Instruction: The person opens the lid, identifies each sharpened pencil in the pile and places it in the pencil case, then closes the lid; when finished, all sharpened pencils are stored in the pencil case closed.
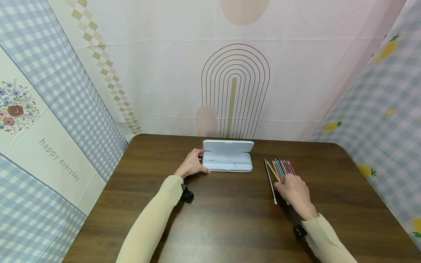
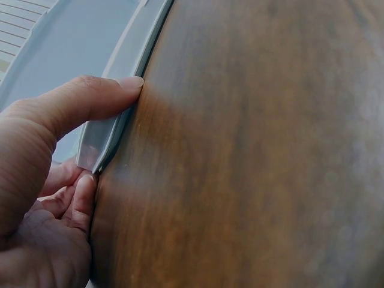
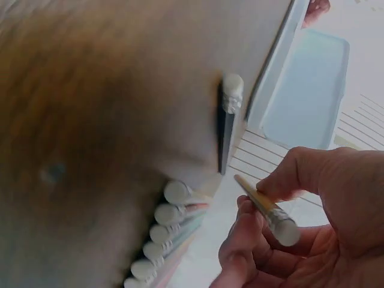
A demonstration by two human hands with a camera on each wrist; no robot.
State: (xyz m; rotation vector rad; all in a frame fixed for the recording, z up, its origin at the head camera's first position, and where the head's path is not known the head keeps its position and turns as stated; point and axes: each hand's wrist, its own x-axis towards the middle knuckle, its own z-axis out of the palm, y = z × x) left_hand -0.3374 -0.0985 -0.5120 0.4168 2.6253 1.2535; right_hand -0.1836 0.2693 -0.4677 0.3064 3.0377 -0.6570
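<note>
A pale blue pencil case (image 1: 227, 156) lies open near the table's far edge, its lid tilted back. My left hand (image 1: 192, 163) grips its left end; in the left wrist view the thumb (image 2: 99, 99) presses on the front rim while the other fingers bend around the corner. Over on the right, my right hand (image 1: 294, 190) pinches a yellow pencil (image 3: 263, 205) between thumb and fingers, its white eraser end toward the wrist camera. A dark pencil (image 3: 227, 129) with a white eraser lies to its left. Several coloured pencils (image 1: 285, 166) lie side by side, partly hidden by that hand.
The brown wooden table (image 1: 210, 219) has rounded far corners. A patterned cloth (image 1: 171, 80) hangs right behind its far edge. Checked cloths hang at the left (image 1: 75, 91) and right (image 1: 368, 117).
</note>
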